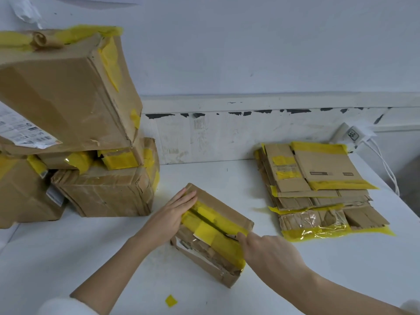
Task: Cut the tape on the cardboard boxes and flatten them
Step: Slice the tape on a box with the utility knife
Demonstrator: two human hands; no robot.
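Note:
A small cardboard box (223, 214) sealed with yellow tape (205, 226) lies at an angle on the white table (295, 280), centre front. A dark slit runs along its taped top seam. My left hand (170, 214) presses flat on the box's left side, fingers straight. My right hand (268, 251) sits at the near end of the slit, seen from the back, fingers curled, thumb tip on the seam. Whatever it holds is hidden under the hand.
Several taped boxes (68, 98) are piled at the left, the top one leaning. A stack of flattened boxes (318, 183) lies at the right. A white charger and cable (356, 135) sit by the wall. A scrap of yellow tape (171, 300) lies near the front edge.

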